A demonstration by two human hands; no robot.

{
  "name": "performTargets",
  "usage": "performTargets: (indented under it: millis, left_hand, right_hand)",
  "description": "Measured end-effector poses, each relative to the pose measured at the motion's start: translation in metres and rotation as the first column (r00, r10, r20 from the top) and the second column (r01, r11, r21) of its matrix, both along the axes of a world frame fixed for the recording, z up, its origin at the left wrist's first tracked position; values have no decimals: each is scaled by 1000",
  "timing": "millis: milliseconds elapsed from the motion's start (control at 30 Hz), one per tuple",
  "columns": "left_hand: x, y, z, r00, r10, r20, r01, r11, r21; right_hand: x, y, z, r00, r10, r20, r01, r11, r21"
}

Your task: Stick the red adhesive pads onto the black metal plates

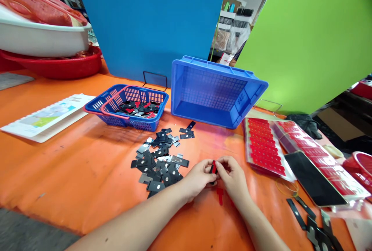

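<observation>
Pinched between the fingertips of my left hand (199,177) is a small flat black plate (213,176) with a red piece (214,167) on its face. My right hand (232,175) meets it from the other side, thumb and fingers closed at the red piece's edge; the fingers partly hide both. On the table just below my hands lies a red T-shaped piece (220,196). To the left of my left hand spreads a loose pile of black and silvery flat plates (162,169), several with a shiny round spot.
A blue basket (130,123) holds black and red pieces. An upturned blue crate (203,109) faces me. At right lie sheets of red pieces (264,146), a dark-screened phone (314,179) and more plates (312,227). A ring-bound calendar (49,115) lies left, near stacked basins (46,42).
</observation>
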State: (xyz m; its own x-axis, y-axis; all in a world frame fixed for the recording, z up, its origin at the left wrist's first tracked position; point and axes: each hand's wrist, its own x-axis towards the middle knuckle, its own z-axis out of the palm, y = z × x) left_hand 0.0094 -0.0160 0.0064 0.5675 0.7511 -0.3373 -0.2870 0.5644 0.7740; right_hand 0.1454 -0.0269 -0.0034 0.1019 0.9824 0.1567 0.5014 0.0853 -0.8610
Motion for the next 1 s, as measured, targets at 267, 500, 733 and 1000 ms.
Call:
performTargets:
  millis: [267, 500, 733, 1000]
  left_hand:
    - [1, 1, -1, 1000, -5, 23, 5, 1000, 2]
    - [0, 0, 0, 998, -10, 58, 9, 1000, 6]
    - [0, 0, 1, 999, -6, 32, 5, 1000, 17]
    - [3, 4, -1, 994, -97, -57, 103, 988, 113]
  right_hand:
    - [0, 0, -1, 1000, -10, 27, 10, 1000, 0]
    - [-1, 5, -9, 969, 0, -246, -6, 1000, -20]
    - [4, 7, -4, 952, 29, -306, -80, 985, -155]
    - [4, 10, 4, 990, -1, -142, -8, 998, -64]
